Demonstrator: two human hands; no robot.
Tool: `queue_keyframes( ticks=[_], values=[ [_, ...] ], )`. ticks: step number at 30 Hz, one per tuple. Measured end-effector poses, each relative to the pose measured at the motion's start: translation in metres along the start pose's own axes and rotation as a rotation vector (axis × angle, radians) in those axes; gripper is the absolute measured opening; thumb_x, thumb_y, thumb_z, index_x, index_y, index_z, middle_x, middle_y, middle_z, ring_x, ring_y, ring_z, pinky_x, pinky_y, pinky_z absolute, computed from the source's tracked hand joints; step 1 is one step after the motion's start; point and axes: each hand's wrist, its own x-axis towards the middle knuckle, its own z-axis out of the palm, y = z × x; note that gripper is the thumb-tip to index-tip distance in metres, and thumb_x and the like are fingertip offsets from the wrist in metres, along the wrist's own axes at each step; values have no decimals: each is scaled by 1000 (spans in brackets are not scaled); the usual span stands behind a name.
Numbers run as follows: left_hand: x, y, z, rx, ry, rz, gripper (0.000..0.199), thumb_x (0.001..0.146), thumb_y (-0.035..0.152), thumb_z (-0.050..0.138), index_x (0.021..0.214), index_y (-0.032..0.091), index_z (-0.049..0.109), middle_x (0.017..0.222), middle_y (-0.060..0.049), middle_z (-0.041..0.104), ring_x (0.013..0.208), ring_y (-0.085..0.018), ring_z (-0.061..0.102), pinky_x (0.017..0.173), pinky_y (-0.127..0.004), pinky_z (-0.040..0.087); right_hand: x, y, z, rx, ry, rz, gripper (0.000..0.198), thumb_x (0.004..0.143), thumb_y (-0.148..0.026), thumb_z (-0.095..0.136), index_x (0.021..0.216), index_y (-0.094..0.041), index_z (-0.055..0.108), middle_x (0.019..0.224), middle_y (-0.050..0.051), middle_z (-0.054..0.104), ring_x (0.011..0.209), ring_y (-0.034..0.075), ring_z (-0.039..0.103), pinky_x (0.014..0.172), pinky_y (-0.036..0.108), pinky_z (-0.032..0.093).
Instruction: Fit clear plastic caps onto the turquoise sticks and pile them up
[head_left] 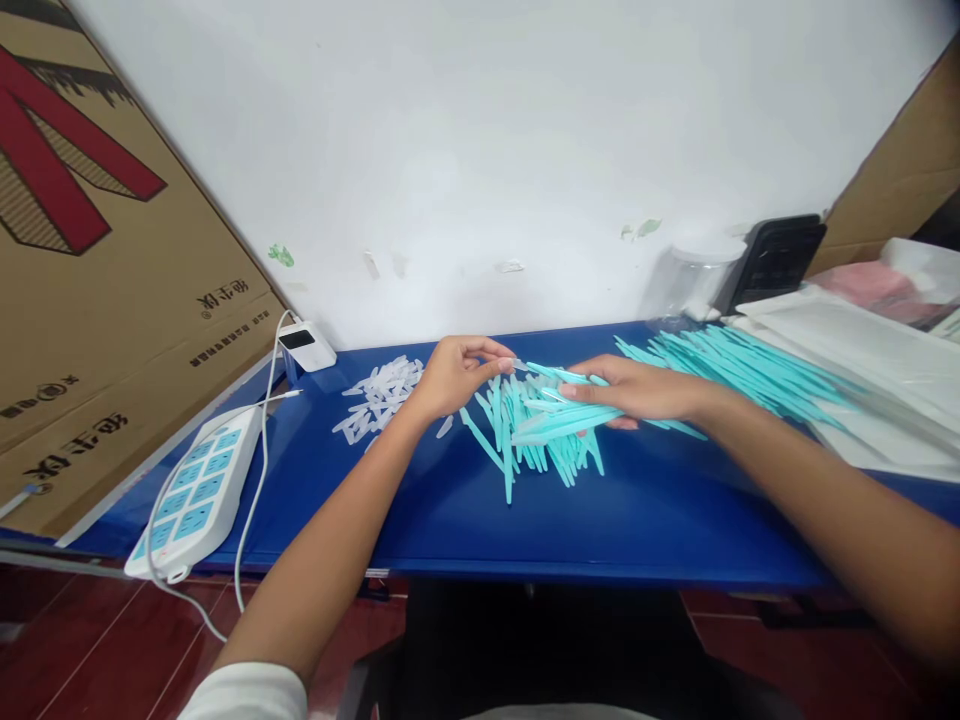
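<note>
My left hand (pixel 459 374) pinches a small translucent cap (pixel 519 364) between thumb and fingertips, at the tip of a thin turquoise stick (pixel 546 370). That stick belongs to a bundle of turquoise sticks (pixel 559 422) which my right hand (pixel 637 388) grips, their tapered ends pointing left. Whether the cap sits on the stick's tip or just touches it, I cannot tell. Under both hands lies a loose pile of turquoise sticks (pixel 508 470). Left of it, a heap of small translucent caps (pixel 381 400) is partly behind my left forearm.
More turquoise sticks (pixel 750 365) lie at the right, beside white flat packaging (pixel 892 375). A lidded clear jar (pixel 697 280) and a black object (pixel 780 258) stand against the wall. At left are a power strip (pixel 199 490), white cables, a small white device (pixel 309 345) and a large cardboard box (pixel 112 300).
</note>
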Motion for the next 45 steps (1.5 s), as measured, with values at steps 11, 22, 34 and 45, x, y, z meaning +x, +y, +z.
queue_keyframes(
  ticks=[11, 22, 34, 45],
  values=[
    [1, 2, 0, -62, 12, 5, 33, 87, 46, 80, 101, 16, 81, 95, -13, 82, 73, -18, 73, 61, -27, 53, 0, 0, 0, 5, -34, 3, 53, 93, -74, 61, 98, -22, 66, 65, -4, 54, 48, 11, 41, 52, 29, 38],
    [-2, 2, 10, -22, 99, 109, 29, 85, 49, 83, 97, 23, 86, 80, -4, 74, 51, -8, 31, 49, -29, 22, -2, 1, 3, -50, 27, 121, 56, 87, -76, 68, 98, -21, 68, 61, -4, 48, 50, 13, 44, 55, 29, 40],
    [-2, 7, 23, -184, 246, 55, 32, 75, 46, 92, 89, 18, 86, 66, -3, 70, 49, -9, 39, 50, -29, 31, 2, 3, 7, 23, -5, -6, 51, 90, -73, 66, 93, -21, 64, 66, -5, 53, 48, 10, 41, 47, 26, 34],
    [-3, 9, 29, -121, 348, 149, 22, 79, 43, 90, 90, 24, 86, 110, -7, 72, 59, -7, 41, 54, -29, 34, 1, -5, 13, 36, 68, 11, 55, 90, -75, 64, 109, -23, 67, 77, 1, 64, 54, 12, 45, 50, 26, 37]
  ],
)
